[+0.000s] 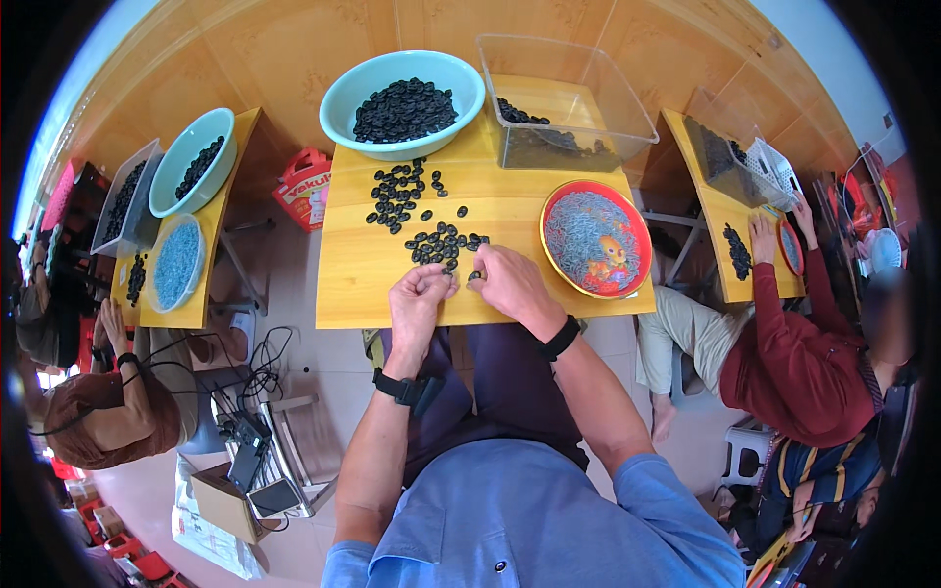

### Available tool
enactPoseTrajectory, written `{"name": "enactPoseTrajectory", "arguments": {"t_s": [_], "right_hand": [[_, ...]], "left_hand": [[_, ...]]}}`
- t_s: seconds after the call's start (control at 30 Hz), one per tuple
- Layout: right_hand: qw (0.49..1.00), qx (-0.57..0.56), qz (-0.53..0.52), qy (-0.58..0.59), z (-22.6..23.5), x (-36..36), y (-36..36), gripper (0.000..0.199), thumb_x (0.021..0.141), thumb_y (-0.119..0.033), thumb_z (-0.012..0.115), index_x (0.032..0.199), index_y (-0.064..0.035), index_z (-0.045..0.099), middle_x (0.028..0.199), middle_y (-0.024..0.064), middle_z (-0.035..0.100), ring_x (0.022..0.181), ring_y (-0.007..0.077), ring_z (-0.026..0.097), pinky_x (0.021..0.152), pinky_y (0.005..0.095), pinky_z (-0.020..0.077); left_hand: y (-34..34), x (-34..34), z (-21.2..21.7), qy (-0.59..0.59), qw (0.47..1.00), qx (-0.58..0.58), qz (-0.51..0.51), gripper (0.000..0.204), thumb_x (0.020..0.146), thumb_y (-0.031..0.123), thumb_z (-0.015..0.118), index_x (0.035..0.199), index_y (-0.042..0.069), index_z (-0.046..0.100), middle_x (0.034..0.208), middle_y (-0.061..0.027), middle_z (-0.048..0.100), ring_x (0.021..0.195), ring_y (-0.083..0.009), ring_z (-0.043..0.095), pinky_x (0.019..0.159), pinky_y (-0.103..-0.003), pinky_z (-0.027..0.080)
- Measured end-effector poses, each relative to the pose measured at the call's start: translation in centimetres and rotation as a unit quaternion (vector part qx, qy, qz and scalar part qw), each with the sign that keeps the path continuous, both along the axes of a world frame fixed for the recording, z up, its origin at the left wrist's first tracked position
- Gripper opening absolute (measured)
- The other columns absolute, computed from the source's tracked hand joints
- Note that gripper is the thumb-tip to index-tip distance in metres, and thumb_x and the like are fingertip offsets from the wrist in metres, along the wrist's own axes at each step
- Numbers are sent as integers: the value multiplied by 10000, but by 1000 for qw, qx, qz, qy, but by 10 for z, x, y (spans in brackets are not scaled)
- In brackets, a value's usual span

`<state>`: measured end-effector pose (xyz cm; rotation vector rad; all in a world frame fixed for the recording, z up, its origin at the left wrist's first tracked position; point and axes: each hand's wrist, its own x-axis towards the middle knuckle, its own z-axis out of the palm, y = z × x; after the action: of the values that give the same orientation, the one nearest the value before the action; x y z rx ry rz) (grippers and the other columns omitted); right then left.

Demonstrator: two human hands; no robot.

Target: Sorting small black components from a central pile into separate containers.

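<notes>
My left hand (420, 302) is above the near edge of the yellow wooden table (353, 286), thumb and fingertips pinched together. What sits in that pinch is too small to name. Close beside it, my right hand (517, 282) grips a small black oval piece (475, 276) between thumb and fingers. Just beyond my fingertips lies a loose cluster of black oval pieces (443, 242), with another group of the same pieces (395, 199) farther back. To the right, a round red tray (545, 257) with a yellow rim holds many thin grey metal bits (585, 220).
At the table's back stand a teal basin (335, 125) heaped with black pieces and a clear plastic bin (627, 122) partly filled with them. A red carton (304, 191) is left of the table. People work at yellow tables on both sides; tangled cables (257, 377) hang at lower left.
</notes>
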<state>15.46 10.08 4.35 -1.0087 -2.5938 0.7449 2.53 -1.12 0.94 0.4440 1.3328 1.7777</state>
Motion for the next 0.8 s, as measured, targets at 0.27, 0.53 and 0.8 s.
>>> {"name": "enactPoseTrajectory", "arguments": {"t_s": [0.27, 0.53, 0.8], "right_hand": [[996, 35, 38, 68, 8, 11, 6, 137, 807, -75, 642, 941, -59, 669, 908, 148, 647, 906, 349, 641, 757, 468, 501], [999, 7, 40, 35, -3, 8, 8, 105, 798, -51, 644, 898, -29, 670, 881, 152, 644, 837, 355, 642, 743, 458, 501], [975, -148, -7, 165, -4, 10, -10, 101, 812, -24, 692, 893, 15, 645, 858, 169, 702, 755, 266, 701, 692, 356, 548]], "left_hand": [[-1, 1, 1, 3, 1000, 15, -2, 155, 898, -67, 604, 1052, -82, 600, 844, -122, 688, 734, -152, 627, 757, -275, 523], [-2, 1, 4, 11, 1000, -5, -17, 173, 890, -50, 629, 1060, -79, 612, 847, -112, 692, 744, -140, 638, 747, -249, 524], [-3, 1, 8, 17, 999, -2, -28, 170, 896, -30, 636, 1061, -70, 617, 873, -110, 707, 774, -131, 661, 760, -239, 532]]}}
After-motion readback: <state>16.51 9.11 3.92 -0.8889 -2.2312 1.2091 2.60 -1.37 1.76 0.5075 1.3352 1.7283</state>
